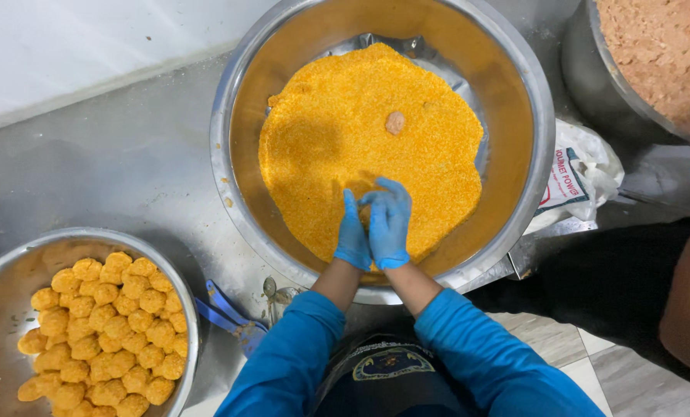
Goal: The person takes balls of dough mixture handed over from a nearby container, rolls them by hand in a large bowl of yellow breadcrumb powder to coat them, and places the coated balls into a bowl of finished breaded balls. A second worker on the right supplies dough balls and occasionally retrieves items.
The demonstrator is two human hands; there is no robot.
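Blue sleeves at 6 o'clock, both forearms running up into the big steel bowl [241, 69]. Left hand [352, 234] and right hand [389, 224], blue gloves, pressed together over the crumbs at the bowl's 6 o'clock side. Fingers cupped around something between the palms; what it is stays hidden, so cannot tell the grasp for sure. Neither hand looks flat or released.

Orange breadcrumb bed [337, 147]: coarse, bright orange-yellow, fills most of the bowl floor, bare metal showing at 12 o'clock. One uncoated pale lump [395, 122] sits on the crumbs, toward 12 from the hands, apart from them.

Second steel bowl [5, 262] at 8 o'clock: piled with coated orange balls [106, 332], round, crumb-covered, stacked several deep.

Third container [580, 69] at 2 o'clock: pinkish-brown minced mix [654, 54], cropped by frame edge.

White bag [584, 177] at 3 o'clock, just beside the big bowl's rim.
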